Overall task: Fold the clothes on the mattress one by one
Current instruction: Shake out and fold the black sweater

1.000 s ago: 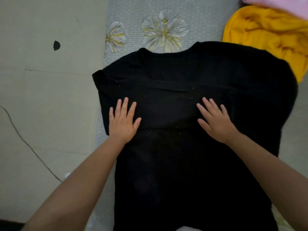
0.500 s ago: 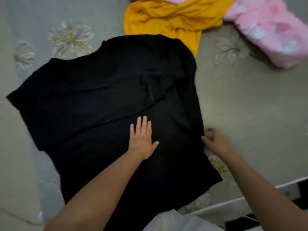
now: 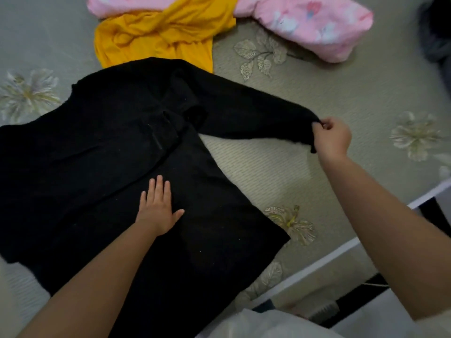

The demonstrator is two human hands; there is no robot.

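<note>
Head view: black shirt [image 3: 97, 167] lies spread on the mattress [image 3: 341, 93]. Left hand [image 3: 157, 208] flat on its middle, fingers straight, slightly spread. Right hand [image 3: 330, 137] pinches the sleeve [image 3: 256, 118] cuff, fingers curled, sleeve stretched out to the right. Yellow garment [image 3: 158, 32] and pink garment [image 3: 305, 23] bunched at the far end, yellow touching the shirt.

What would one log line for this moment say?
left hand: flat on black top | right hand: pinching sleeve end, pulled outward | yellow, pink garments: unfolded
</note>
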